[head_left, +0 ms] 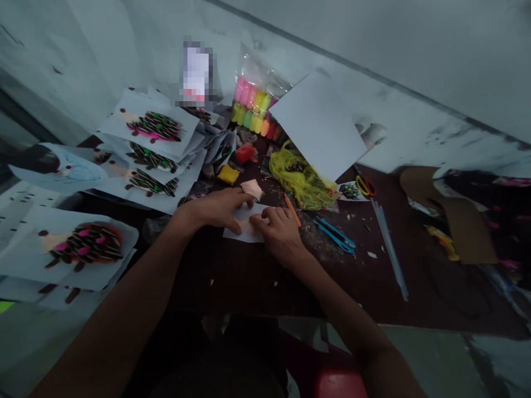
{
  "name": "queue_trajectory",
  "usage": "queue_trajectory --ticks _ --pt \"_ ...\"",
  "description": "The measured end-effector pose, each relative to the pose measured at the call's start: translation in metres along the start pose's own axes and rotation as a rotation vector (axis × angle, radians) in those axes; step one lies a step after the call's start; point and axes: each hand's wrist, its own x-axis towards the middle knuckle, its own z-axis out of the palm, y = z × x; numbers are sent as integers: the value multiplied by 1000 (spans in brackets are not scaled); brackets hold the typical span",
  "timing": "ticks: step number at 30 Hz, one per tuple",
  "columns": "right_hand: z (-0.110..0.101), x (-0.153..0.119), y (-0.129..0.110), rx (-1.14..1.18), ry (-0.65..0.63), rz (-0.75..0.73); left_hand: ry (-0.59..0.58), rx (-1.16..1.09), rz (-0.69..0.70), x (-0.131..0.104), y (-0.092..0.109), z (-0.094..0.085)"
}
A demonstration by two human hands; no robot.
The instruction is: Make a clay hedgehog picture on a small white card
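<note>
A small white sheet of paper [239, 234] lies on the dark table under both my hands. My left hand [224, 208] rests at its left side, thumb and fingers apart, the thumb on the paper. My right hand [282, 231] has its fingers curled and pressed together at the paper's right part. A thin patch of peach clay [254, 220] shows at those fingertips, partly hidden by them. Just beyond the hands sits a pale peach clay lump [252, 189]. An orange stick-like tool [292, 209] lies beside my right hand, with a blue cutter [335, 234] farther right.
Stacked papers with hedgehog pictures [153, 126] fill the left side. At the back are a bag of coloured clay [254, 108], a large white sheet [321, 124] and a yellow-green plastic bag [301, 179]. Scissors [365, 187], clear sticks [390, 249] and brown cardboard [468, 226] lie rightward.
</note>
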Motion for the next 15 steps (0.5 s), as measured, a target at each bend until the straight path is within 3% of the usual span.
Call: queue_trajectory --ticks 15 --pt "5 -5 13 172 79 71 -21 17 -10 -1 1 0"
